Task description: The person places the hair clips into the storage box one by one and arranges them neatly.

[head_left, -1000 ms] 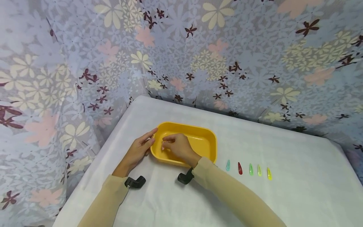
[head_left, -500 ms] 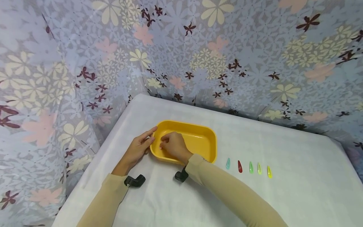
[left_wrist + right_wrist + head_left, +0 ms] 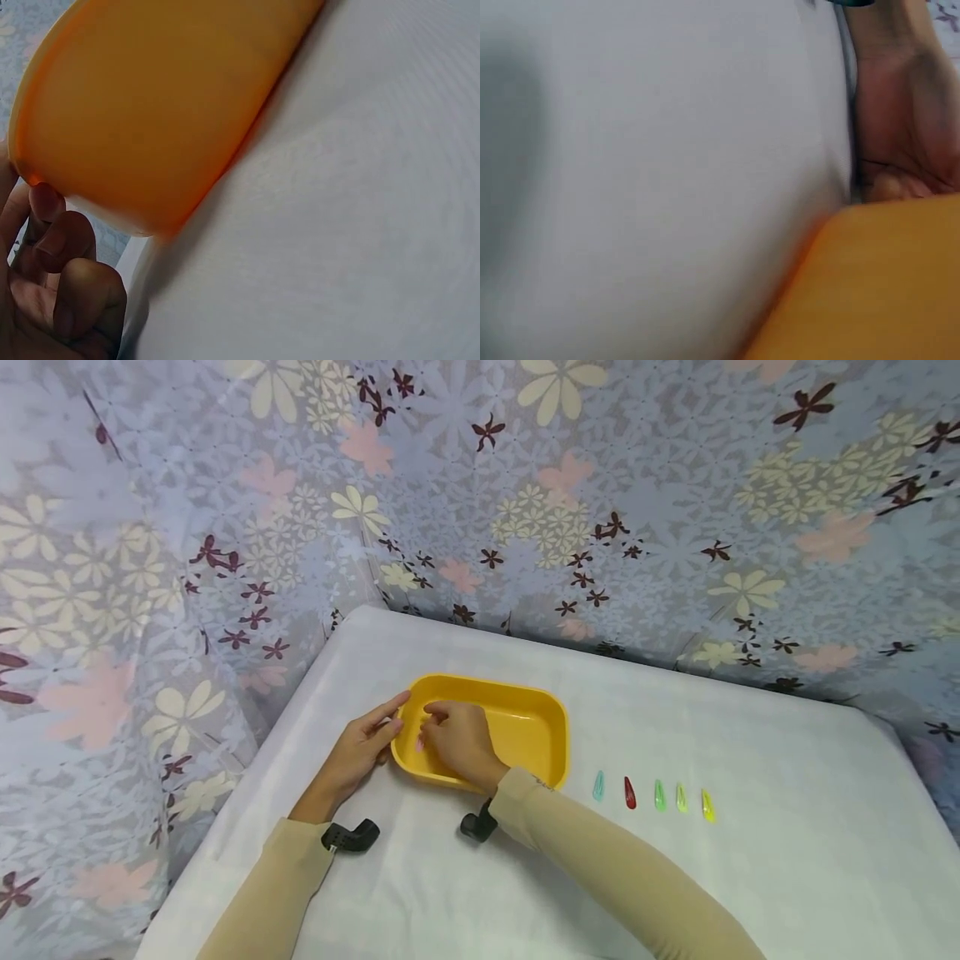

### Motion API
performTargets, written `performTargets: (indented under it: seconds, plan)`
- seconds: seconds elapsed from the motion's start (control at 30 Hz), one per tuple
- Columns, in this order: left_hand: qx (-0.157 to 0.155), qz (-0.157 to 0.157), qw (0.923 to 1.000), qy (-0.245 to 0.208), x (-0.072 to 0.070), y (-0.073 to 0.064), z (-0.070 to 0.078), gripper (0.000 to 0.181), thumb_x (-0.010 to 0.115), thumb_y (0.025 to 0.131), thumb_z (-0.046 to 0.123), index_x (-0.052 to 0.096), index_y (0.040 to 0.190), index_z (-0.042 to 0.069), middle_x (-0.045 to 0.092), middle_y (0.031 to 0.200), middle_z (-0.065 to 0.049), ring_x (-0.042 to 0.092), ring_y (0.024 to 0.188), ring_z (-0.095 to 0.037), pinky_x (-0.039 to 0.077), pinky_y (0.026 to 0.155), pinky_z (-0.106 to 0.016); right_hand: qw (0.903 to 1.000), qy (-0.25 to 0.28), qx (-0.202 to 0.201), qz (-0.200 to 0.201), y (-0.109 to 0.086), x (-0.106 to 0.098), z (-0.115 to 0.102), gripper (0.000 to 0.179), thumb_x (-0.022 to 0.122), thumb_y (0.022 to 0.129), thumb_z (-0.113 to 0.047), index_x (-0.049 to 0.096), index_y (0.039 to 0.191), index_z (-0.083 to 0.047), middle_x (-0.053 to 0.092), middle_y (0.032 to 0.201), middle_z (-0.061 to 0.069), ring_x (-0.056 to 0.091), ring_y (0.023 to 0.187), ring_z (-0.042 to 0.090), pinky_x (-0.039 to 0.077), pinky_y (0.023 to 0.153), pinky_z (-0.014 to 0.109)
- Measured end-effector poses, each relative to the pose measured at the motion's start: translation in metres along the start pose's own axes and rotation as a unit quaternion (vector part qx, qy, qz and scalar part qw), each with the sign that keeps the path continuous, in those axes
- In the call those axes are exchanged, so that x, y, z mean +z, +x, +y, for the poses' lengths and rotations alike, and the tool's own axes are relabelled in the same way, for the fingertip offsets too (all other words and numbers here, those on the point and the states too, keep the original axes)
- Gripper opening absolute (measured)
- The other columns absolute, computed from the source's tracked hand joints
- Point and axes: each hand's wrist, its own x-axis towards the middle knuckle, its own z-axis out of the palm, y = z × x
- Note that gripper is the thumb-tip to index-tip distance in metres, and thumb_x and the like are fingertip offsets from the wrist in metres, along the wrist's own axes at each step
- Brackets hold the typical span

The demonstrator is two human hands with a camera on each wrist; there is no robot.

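A yellow tray [image 3: 517,687] stands on the white-covered table. My left hand [image 3: 358,758] holds its left end, thumb at the rim and index finger along the far corner; in the left wrist view its other fingers [image 3: 88,300] are bent below the tray's outer wall. My right hand [image 3: 463,739] reaches over the near rim into the left half of the tray. Its index finger points left, apart from the thumb. A small pink piece, like a hair clip [image 3: 419,745], shows right at the thumb tip. The palm hides part of the tray floor.
Right of the tray lie several snap hair clips in a row: a turquoise clip [image 3: 598,786], a red clip [image 3: 630,792], a green clip [image 3: 660,795], a pale yellow-green clip [image 3: 681,797] and a yellow clip [image 3: 708,805]. A flowered cloth [image 3: 480,527] hangs behind.
My right hand has shifted slightly left within the tray, and its index finger has spread from the thumb. The pink clip now shows beside the thumb. My left hand stays at the rim.
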Motion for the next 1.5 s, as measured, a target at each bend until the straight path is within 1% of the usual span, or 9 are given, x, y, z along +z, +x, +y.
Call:
performTargets:
  seconds: [0.17, 0.4, 0.6, 0.83, 1.0, 1.2, 1.33, 1.4, 1.5]
  plan:
    - [0.001, 0.004, 1.0000, -0.004, 0.002, -0.001, 0.001, 0.050, 0.058, 0.106, 0.027, 0.048, 0.154, 0.014, 0.048, 0.110, -0.009, 0.037, 0.060, -0.012, 0.034, 0.053, -0.023, 0.9967, 0.067, -0.004, 0.044, -0.007, -0.025, -0.006, 0.028, 0.075, 0.095, -0.017, 0.076, 0.121, -0.008, 0.069, 0.090, -0.005, 0.051, 0.064, 0.015, 0.037, 0.051, 0.021]
    - [0.003, 0.010, 0.9999, 0.001, 0.009, 0.003, 0.001, 0.051, 0.060, 0.105, 0.030, 0.050, 0.153, 0.017, 0.047, 0.110, -0.009, 0.039, 0.062, -0.012, 0.036, 0.054, -0.021, 0.9860, 0.144, -0.020, 0.081, -0.038, -0.115, -0.001, 0.026, 0.078, 0.094, -0.023, 0.077, 0.119, -0.015, 0.072, 0.098, 0.000, 0.052, 0.062, 0.020, 0.039, 0.052, 0.022]
    - [0.000, 0.011, 0.9999, -0.010, 0.009, -0.003, 0.000, 0.051, 0.057, 0.107, 0.026, 0.047, 0.155, 0.015, 0.047, 0.110, -0.010, 0.037, 0.060, -0.011, 0.035, 0.054, -0.022, 0.9830, 0.116, -0.034, 0.138, -0.078, -0.190, 0.042, 0.028, 0.078, 0.094, -0.025, 0.077, 0.119, -0.014, 0.071, 0.101, 0.004, 0.046, 0.055, 0.016, 0.034, 0.046, 0.025]
    - [-0.001, 0.013, 0.9999, -0.007, 0.011, -0.001, 0.004, 0.051, 0.057, 0.107, 0.029, 0.047, 0.155, 0.017, 0.047, 0.113, -0.011, 0.038, 0.061, -0.010, 0.035, 0.054, -0.022, 0.9824, 0.063, 0.051, 0.169, -0.132, -0.249, 0.113, 0.036, 0.075, 0.095, -0.032, 0.074, 0.127, -0.015, 0.069, 0.110, -0.006, 0.056, 0.063, 0.009, 0.039, 0.047, 0.029]
    - [-0.012, 0.019, 0.9997, -0.006, 0.017, 0.001, 0.003, 0.052, 0.058, 0.106, 0.031, 0.047, 0.155, 0.019, 0.047, 0.113, -0.011, 0.039, 0.062, -0.011, 0.036, 0.054, -0.022, 0.9787, 0.020, 0.105, 0.175, -0.160, -0.273, 0.156, 0.042, 0.073, 0.096, -0.037, 0.072, 0.130, -0.012, 0.067, 0.114, -0.013, 0.068, 0.086, 0.004, 0.050, 0.064, 0.021]
    - [-0.016, 0.024, 0.9996, -0.005, 0.017, 0.000, 0.001, 0.052, 0.058, 0.106, 0.030, 0.047, 0.155, 0.018, 0.048, 0.115, -0.012, 0.039, 0.062, -0.011, 0.037, 0.054, -0.022, 0.9671, -0.043, 0.177, 0.178, -0.179, -0.277, 0.198, 0.047, 0.072, 0.095, -0.047, 0.074, 0.128, -0.013, 0.067, 0.114, -0.013, 0.054, 0.099, -0.005, 0.047, 0.071, 0.017]
    - [-0.012, 0.024, 0.9996, -0.007, 0.018, 0.001, 0.002, 0.052, 0.058, 0.106, 0.030, 0.047, 0.155, 0.018, 0.048, 0.115, -0.012, 0.039, 0.061, -0.011, 0.036, 0.054, -0.022, 0.9633, -0.042, 0.207, 0.165, -0.185, -0.272, 0.219, 0.049, 0.073, 0.093, -0.049, 0.074, 0.127, -0.013, 0.068, 0.116, -0.009, 0.051, 0.098, -0.009, 0.047, 0.072, 0.015]
    - [-0.011, 0.023, 0.9996, -0.008, 0.019, 0.001, 0.002, 0.052, 0.058, 0.106, 0.030, 0.047, 0.155, 0.018, 0.048, 0.116, -0.011, 0.039, 0.061, -0.010, 0.036, 0.054, -0.022, 0.9609, -0.031, 0.218, 0.168, -0.186, -0.270, 0.227, 0.050, 0.074, 0.093, -0.048, 0.073, 0.128, -0.012, 0.068, 0.116, -0.010, 0.054, 0.096, -0.002, 0.047, 0.068, 0.018]
    - [-0.009, 0.021, 0.9997, -0.007, 0.020, 0.001, 0.003, 0.052, 0.058, 0.106, 0.030, 0.047, 0.155, 0.017, 0.048, 0.116, -0.011, 0.039, 0.061, -0.010, 0.036, 0.055, -0.022, 0.9575, -0.041, 0.228, 0.172, -0.186, -0.268, 0.235, 0.050, 0.072, 0.093, -0.050, 0.073, 0.129, -0.014, 0.068, 0.116, -0.010, 0.054, 0.112, 0.014, 0.050, 0.075, 0.021]
